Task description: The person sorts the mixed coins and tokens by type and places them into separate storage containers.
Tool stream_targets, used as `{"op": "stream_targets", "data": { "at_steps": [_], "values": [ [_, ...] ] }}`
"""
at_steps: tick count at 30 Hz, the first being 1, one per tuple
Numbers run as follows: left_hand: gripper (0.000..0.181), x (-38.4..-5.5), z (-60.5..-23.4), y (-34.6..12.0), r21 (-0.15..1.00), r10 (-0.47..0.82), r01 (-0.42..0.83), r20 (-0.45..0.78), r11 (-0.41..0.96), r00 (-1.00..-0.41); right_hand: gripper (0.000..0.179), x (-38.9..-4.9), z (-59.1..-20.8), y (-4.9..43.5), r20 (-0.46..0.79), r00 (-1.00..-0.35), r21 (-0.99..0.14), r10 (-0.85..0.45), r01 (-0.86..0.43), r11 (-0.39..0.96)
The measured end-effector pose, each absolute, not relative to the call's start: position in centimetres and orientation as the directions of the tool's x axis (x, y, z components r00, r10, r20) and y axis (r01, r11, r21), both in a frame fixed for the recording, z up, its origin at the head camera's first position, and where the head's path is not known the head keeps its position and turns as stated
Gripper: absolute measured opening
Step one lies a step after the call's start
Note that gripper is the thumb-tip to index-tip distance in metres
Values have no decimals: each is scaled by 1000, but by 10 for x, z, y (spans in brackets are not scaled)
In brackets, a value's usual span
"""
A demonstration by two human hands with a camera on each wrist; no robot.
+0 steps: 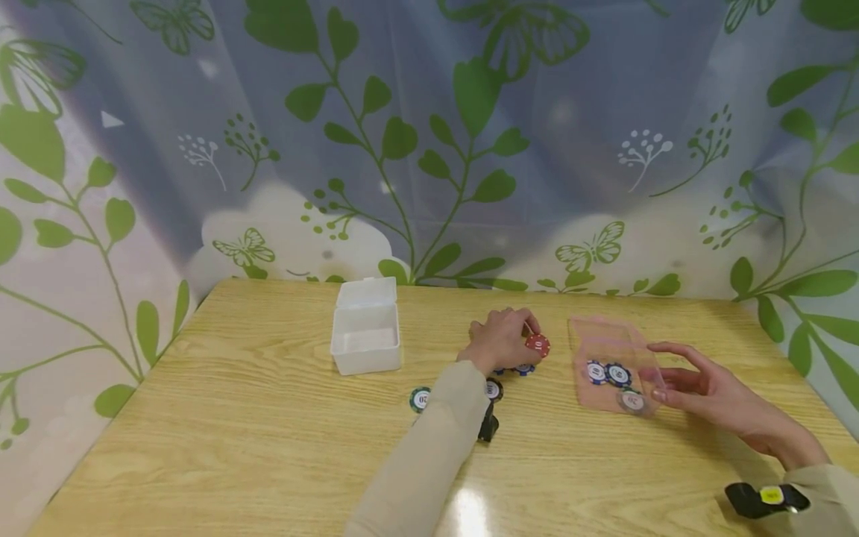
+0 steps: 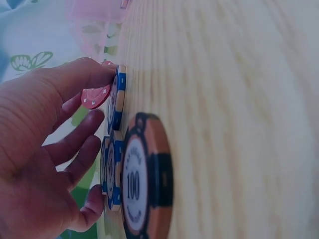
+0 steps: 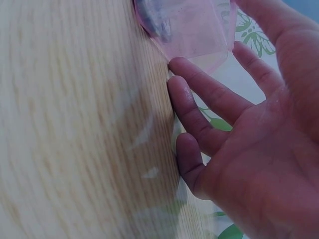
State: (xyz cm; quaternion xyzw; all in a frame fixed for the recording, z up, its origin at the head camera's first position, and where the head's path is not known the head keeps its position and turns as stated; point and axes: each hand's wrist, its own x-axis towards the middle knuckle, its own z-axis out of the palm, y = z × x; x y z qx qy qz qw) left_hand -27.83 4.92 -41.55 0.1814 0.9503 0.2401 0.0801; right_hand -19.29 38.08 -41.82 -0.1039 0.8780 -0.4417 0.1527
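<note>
My left hand (image 1: 496, 339) pinches a red poker chip (image 1: 538, 345) between thumb and fingers, just above blue-edged chips (image 1: 525, 370) on the table. In the left wrist view, a chip marked 100 (image 2: 134, 181) stands out closest to the camera, beside the blue ones (image 2: 118, 97). At the right, a clear pink box (image 1: 604, 339) has its lid open, with blue chips (image 1: 618, 374) and a chip marked 20 (image 1: 632, 401) inside. Against that box's right side rest the fingertips of my right hand (image 1: 718, 395), its fingers loosely bent.
An open white box (image 1: 365, 359) with its lid tipped back stands left of centre. Near my left forearm lie a green-edged chip (image 1: 420, 400) and a dark-edged chip (image 1: 494, 389). A leaf-patterned curtain (image 1: 429, 149) hangs behind the wooden table (image 1: 268, 432).
</note>
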Motion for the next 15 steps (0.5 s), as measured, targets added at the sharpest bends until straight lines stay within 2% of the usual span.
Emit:
{"op": "stream_targets", "data": {
  "at_steps": [15],
  "values": [
    [37, -277, -418, 49, 537, 462, 358, -67, 764, -884, 68, -193, -417, 378, -211, -931, -805, -299, -7, 593]
  ]
}}
